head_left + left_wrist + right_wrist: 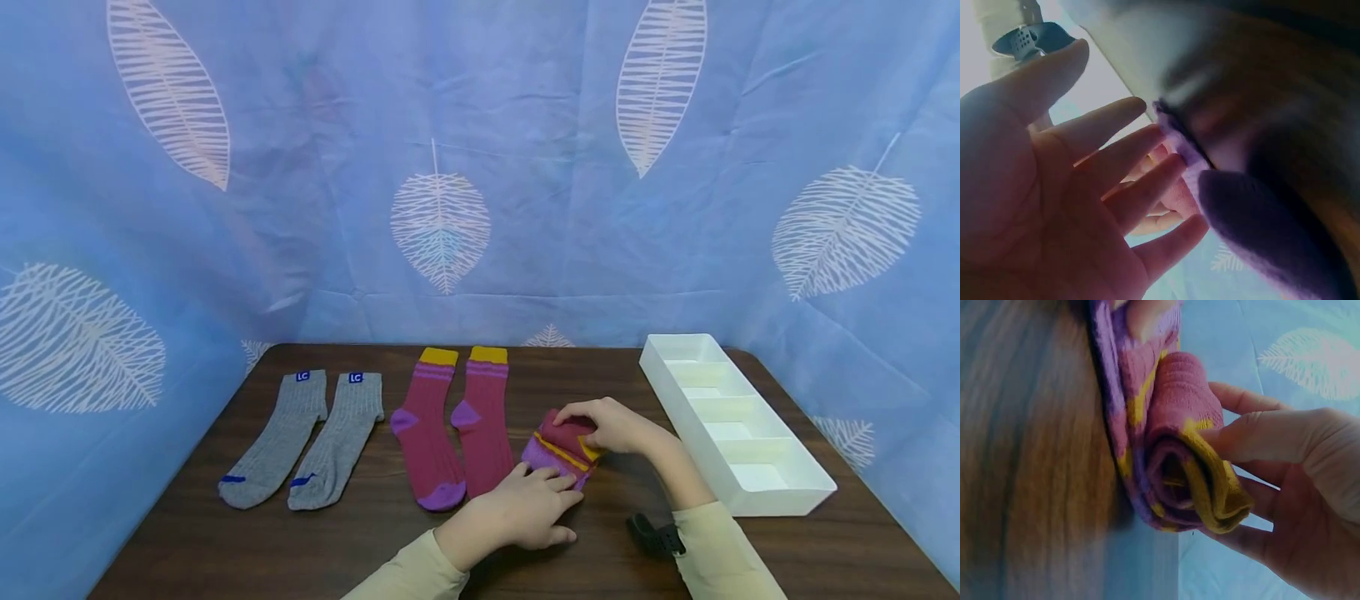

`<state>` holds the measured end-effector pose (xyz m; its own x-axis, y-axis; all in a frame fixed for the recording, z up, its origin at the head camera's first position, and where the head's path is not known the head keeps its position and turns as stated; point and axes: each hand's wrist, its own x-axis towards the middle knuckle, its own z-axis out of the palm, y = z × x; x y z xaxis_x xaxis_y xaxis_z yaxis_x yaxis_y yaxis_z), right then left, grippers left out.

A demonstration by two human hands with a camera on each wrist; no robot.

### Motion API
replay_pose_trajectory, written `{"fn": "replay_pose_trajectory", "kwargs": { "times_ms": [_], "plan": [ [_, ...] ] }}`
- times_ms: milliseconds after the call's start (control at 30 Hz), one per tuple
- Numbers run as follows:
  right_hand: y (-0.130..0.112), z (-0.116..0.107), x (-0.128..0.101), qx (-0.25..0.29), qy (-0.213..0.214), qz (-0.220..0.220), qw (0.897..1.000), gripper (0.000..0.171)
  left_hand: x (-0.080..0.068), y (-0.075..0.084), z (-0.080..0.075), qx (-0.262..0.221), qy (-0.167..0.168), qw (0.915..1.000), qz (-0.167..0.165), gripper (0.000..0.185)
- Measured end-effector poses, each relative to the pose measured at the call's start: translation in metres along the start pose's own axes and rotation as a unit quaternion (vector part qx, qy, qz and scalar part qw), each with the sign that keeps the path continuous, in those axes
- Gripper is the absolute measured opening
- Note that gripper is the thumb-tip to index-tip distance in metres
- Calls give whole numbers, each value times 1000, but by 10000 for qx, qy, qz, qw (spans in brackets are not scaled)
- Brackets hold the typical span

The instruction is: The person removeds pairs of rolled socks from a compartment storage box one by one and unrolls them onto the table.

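Note:
A maroon, purple and yellow sock [555, 454], partly rolled up, lies right of the middle of the table. My right hand [618, 427] grips its rolled part. In the right wrist view the thumb is on one side of the roll [1179, 400] and the fingers are behind it; the yellow cuff shows at the coiled end. My left hand [525, 507] lies along the sock's near edge with fingers spread and nearly straight. In the left wrist view those fingertips meet the purple fabric [1188, 150]. Whether one sock or two are in the bundle, I cannot tell.
Two maroon socks [435, 442] with yellow cuffs lie flat left of the bundle, one partly near my left hand. Further left are two grey socks [281, 442]. At the right stands a white tray with compartments [780, 500]. A blue leaf-patterned cloth [525, 250] hangs behind the table.

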<state>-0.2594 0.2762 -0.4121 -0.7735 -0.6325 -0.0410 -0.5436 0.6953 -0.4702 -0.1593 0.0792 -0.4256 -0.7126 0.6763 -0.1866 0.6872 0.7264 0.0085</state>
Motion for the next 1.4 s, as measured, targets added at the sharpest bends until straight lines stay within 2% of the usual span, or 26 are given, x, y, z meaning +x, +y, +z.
{"fn": "replay_pose_trajectory", "kwargs": {
  "times_ms": [100, 233, 367, 500, 633, 767, 900, 1033, 1233, 1400],
  "plan": [
    [-1, -1, 2, -23, -121, -127, 9998, 45, -3, -3, 2, 79, 45, 9999, 49, 59],
    [-3, -2, 3, -27, -260, -340, 9991, 46, -7, -6, 4, 414, 63, 9991, -57, 63],
    [-5, 0, 3, 117, -427, -464, 9979, 47, -12, -5, 4, 710, -99, 9973, -175, 66],
    [-9, 3, 4, 237, -518, -547, 9969, 46, -17, -2, 4, 845, -252, 9960, -157, 69],
    [-12, 6, 5, 331, -583, -566, 9961, 39, -18, 1, 4, 994, -227, 9947, -128, 69],
    [-14, 10, 6, 72, -530, -578, 9969, 37, -17, 2, 6, 1128, -147, 9934, -136, 69],
    [-16, 15, 6, -398, -265, -391, 9981, 44, -16, 5, 8, 1168, -40, 9931, -130, 67],
    [-15, 18, 7, -799, 173, -153, 9965, 50, -16, 6, 9, 1231, 17, 9923, -125, 67],
    [-6, 19, 9, -1274, 818, -218, 9882, 49, -17, 7, 9, 1247, 23, 9921, -143, 67],
    [-2, 19, 13, -1659, 1323, -305, 9767, 46, -16, 7, 10, 1259, 18, 9919, -173, 67]
  ]
}}
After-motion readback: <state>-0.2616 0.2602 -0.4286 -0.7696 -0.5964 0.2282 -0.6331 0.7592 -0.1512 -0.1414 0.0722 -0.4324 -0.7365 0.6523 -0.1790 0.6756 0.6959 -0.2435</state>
